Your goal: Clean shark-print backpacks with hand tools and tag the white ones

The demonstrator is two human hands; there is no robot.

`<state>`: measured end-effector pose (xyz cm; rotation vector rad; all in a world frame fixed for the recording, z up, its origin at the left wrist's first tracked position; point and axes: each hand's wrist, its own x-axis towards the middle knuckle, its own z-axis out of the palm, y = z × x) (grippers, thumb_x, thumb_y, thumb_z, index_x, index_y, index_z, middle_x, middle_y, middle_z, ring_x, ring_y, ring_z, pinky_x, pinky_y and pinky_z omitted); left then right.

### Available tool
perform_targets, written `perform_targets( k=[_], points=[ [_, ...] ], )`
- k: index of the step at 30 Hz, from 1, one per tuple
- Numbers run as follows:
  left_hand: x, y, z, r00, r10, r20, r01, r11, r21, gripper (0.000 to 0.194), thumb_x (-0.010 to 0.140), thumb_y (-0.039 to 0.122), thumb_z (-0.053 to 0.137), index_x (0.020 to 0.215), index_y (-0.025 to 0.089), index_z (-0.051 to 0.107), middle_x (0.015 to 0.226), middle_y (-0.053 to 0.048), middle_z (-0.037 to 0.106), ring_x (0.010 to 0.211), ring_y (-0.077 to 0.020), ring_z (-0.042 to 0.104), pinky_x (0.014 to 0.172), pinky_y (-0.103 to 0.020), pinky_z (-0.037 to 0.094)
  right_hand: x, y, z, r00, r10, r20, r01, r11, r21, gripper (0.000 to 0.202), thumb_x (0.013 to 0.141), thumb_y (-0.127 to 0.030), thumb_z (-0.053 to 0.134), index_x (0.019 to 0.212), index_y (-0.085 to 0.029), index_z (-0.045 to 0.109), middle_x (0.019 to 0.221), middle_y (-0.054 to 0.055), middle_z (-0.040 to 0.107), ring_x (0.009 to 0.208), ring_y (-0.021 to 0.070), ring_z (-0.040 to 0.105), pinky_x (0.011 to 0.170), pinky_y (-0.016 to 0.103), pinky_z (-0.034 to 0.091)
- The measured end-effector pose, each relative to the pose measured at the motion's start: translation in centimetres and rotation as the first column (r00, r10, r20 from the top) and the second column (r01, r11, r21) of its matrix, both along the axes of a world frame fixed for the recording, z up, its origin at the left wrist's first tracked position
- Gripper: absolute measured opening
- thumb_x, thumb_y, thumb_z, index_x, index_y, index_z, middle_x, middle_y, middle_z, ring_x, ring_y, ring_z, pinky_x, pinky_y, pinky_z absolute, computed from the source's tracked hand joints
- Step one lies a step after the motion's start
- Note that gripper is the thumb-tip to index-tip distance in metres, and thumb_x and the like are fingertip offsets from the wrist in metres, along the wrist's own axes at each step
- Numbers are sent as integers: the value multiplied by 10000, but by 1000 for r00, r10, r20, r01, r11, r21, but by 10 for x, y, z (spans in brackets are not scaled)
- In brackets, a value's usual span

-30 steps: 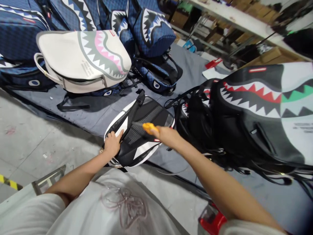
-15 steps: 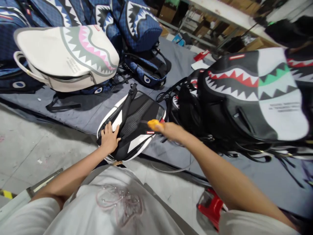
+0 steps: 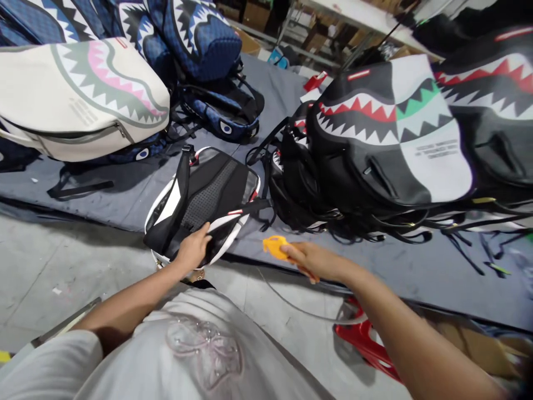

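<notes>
A black and white backpack (image 3: 216, 183) lies back-panel up at the front edge of the grey-covered table, its padded mesh and shoulder straps showing. My left hand (image 3: 193, 248) is at its near side, fingers closed at the lower end of the near shoulder strap (image 3: 227, 215), which has a small red label. In my right hand (image 3: 318, 259), off to the right of the backpack and over the table edge, is an orange air blow gun (image 3: 275, 246). It touches nothing else. A thin pale hose (image 3: 287, 303) hangs below it; where the hose joins is hidden.
A cream backpack (image 3: 37, 83) with a shark-mouth print lies at left, blue ones (image 3: 208, 50) behind. Black and white shark-mouth backpacks (image 3: 353, 150) stand close on the right. A red plastic stool (image 3: 366, 339) is on the floor below. Shelving with cartons is at the back.
My right hand has drawn the air blow gun back from the backpack, toward me and right. My left hand has moved from the far strap to the near one. The view has shifted right.
</notes>
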<state>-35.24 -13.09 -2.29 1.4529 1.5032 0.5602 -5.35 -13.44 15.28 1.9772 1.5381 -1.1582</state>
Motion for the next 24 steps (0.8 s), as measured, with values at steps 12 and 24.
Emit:
perform_targets(
  k=[12, 24],
  points=[
    [22, -15, 5, 968, -19, -250, 51, 991, 125, 468, 935, 294, 517, 1401, 345, 520, 1503, -115, 424, 1208, -314, 521, 955, -478, 482, -13, 26, 1, 953, 61, 295, -154, 941, 301, 587, 994, -567, 257, 1123, -170, 670, 921, 139, 736, 848, 262, 696, 690, 304, 446],
    [-4, 13, -11, 994, -43, 103, 31, 992, 121, 436, 966, 307, 447, 1362, 171, 569, 1335, -111, 610, 1240, -224, 566, 1109, -367, 409, -55, -52, -27, 934, 41, 355, -140, 956, 259, 568, 1013, -542, 228, 1164, -182, 640, 992, 151, 732, 912, 284, 693, 687, 323, 449]
  ],
)
